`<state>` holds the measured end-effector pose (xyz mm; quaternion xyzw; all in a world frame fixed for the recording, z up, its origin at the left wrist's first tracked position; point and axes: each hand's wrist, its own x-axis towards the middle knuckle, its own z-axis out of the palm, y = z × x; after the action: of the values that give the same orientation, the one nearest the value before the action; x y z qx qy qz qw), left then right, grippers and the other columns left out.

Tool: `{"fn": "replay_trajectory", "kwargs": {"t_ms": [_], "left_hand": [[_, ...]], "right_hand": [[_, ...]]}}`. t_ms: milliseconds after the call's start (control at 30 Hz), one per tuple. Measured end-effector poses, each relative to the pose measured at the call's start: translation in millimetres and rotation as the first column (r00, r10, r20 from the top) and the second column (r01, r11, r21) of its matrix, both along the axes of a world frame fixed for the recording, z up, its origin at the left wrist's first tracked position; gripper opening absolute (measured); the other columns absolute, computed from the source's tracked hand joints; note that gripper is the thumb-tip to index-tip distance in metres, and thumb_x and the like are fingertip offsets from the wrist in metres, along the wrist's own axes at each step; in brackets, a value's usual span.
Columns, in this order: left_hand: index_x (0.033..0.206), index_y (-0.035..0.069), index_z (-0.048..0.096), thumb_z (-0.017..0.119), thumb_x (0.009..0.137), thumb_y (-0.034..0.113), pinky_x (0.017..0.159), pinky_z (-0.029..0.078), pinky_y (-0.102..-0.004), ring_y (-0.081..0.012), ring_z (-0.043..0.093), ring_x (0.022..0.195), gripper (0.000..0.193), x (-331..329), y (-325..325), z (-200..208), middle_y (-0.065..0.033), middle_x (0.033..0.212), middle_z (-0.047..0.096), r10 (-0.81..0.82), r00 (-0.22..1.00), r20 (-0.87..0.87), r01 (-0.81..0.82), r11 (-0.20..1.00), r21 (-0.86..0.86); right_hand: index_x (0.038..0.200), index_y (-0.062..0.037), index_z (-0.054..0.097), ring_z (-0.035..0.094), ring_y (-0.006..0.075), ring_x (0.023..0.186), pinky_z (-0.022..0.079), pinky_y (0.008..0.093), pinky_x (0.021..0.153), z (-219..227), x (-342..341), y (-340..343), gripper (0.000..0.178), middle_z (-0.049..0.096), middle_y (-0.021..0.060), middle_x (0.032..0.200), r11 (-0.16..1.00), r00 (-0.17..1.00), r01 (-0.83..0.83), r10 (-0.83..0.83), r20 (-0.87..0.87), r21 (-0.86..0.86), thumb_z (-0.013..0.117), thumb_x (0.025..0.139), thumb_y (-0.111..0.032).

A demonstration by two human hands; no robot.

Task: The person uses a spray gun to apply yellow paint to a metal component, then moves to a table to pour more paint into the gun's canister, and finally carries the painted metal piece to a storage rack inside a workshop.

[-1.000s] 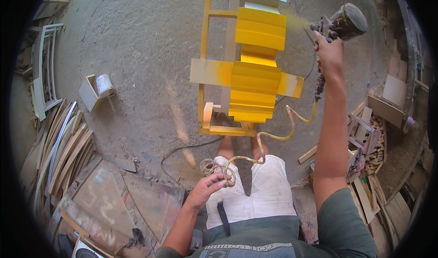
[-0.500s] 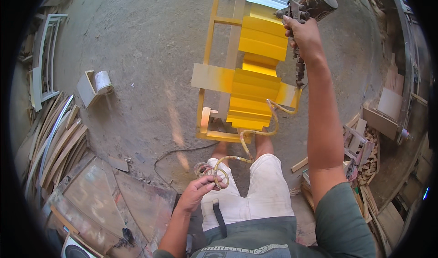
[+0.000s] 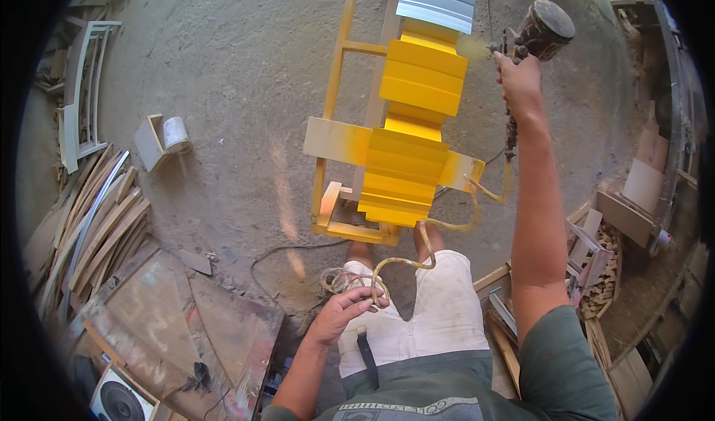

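A: The spray gun (image 3: 532, 37) is what we look at first in the head view: it sits up at the far right, in our right hand (image 3: 520, 82), which is closed tight round its grip with the arm stretched out. Its dark cup stands on top and a faint yellow mist shows at the nozzle.

B: And the stepped wooden piece (image 3: 413, 142) lies to the left of that hand, just beside the nozzle. We see its long axis running away from us, from near our knees up to the unpainted grey boards (image 3: 436, 0) at the far end. Most of it is yellow; the grey end is nearest the gun.

A: So our right hand is the nearer one by far. Our left hand (image 3: 342, 313) hangs low by the thigh, fingers curled round a loop of the yellow-stained hose (image 3: 447, 224), which runs up past the frame toward the gun.

B: As for packages, we spot only a white roll (image 3: 176, 133) beside a small wooden block on the concrete floor (image 3: 223, 64) to the left, and a boxy thing with a round dark grille (image 3: 123, 402) at the lower left. We can't make out any labels.
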<state>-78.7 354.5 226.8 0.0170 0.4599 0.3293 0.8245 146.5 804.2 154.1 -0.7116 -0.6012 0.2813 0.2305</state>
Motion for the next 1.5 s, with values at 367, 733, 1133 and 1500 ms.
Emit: {"fn": "replay_trajectory", "kwargs": {"t_ms": [367,733,1133,1500], "left_hand": [[0.123,-0.009,0.056,0.059,0.094,0.026,0.097,0.045,-0.0347,-0.0241,0.061,0.108,0.045,9.0,5.1,10.6,-0.0197,0.113,0.067,0.048,0.994,-0.100,-0.058,0.994,-0.093],[0.123,-0.007,0.057,0.057,0.095,0.017,0.098,0.045,-0.0344,-0.0226,0.062,0.109,0.037,20.6,24.0,12.7,-0.0165,0.111,0.067,0.026,0.999,-0.037,-0.030,0.992,-0.124],[0.122,-0.005,0.060,0.054,0.098,0.020,0.098,0.045,-0.0333,-0.0195,0.061,0.108,0.035,14.3,22.1,13.4,-0.0124,0.112,0.068,-0.001,1.000,-0.029,-0.001,0.997,-0.077],[0.112,-0.009,0.062,0.056,0.096,0.019,0.102,0.043,-0.0402,-0.0280,0.064,0.108,0.032,11.9,11.8,14.9,-0.0205,0.108,0.069,0.204,0.976,0.075,-0.196,0.975,-0.102]], "right_hand": [[0.084,-0.0034,0.060,0.053,0.0073,0.055,0.038,0.0234,0.040,4.9,-45.1,-5.5,0.019,0.058,0.0011,0.069,0.985,0.885,-0.046,-0.039,-0.464,-0.169,0.068,0.090,-0.020],[0.078,-0.0034,0.059,0.048,0.0075,0.046,0.037,0.0245,0.039,3.4,14.0,15.7,0.024,0.056,0.0005,0.062,0.997,0.982,0.066,-0.070,-0.174,-0.026,0.068,0.089,-0.022],[0.079,-0.0004,0.062,0.050,0.0110,0.046,0.040,0.0283,0.042,2.5,-18.9,29.6,0.026,0.056,0.0021,0.060,0.997,0.985,-0.002,0.016,-0.170,0.080,0.068,0.089,-0.024],[0.074,-0.0009,0.063,0.046,0.0084,0.044,0.037,0.0252,0.040,-1.4,-55.5,50.1,0.028,0.056,0.0012,0.061,0.998,0.908,-0.022,-0.006,-0.420,-0.061,0.068,0.090,-0.024]]}}
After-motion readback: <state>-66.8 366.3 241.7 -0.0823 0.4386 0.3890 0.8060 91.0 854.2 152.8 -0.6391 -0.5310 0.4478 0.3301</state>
